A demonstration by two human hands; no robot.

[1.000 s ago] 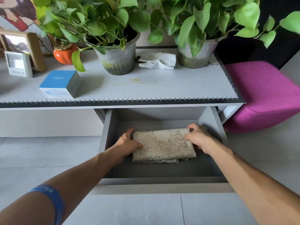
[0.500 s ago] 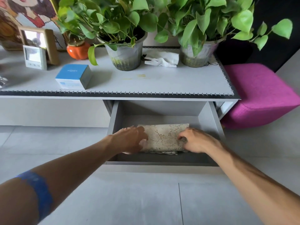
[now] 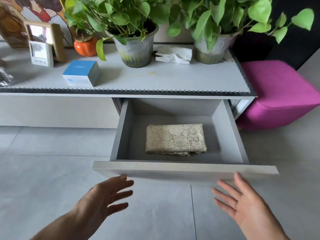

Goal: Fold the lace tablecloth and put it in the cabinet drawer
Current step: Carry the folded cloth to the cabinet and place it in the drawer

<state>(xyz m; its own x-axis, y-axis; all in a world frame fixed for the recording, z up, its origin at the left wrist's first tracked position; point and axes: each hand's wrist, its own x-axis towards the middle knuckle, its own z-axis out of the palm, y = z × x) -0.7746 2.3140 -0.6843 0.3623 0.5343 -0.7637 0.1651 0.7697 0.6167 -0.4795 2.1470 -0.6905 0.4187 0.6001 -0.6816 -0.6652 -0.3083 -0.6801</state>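
The folded cream lace tablecloth (image 3: 175, 138) lies flat on the floor of the grey cabinet drawer (image 3: 185, 168), which is pulled out. Nothing touches the cloth. My left hand (image 3: 105, 196) hovers in front of the drawer's front panel at its left, fingers spread and straight, holding nothing. My right hand (image 3: 242, 203) hovers in front of the panel at its right, palm up and fingers straight, also empty.
On the cabinet top (image 3: 155, 80) stand two potted plants (image 3: 136, 49) (image 3: 214, 47), a blue box (image 3: 81, 73), a crumpled tissue (image 3: 174, 56), an orange vase (image 3: 85, 45) and picture frames (image 3: 43, 44). A magenta pouf (image 3: 280, 94) sits right of the cabinet. Grey floor tiles lie below.
Both hands have let go of the tablecloth and drawn back out of the drawer to in front of its panel. The cloth stays in the drawer.
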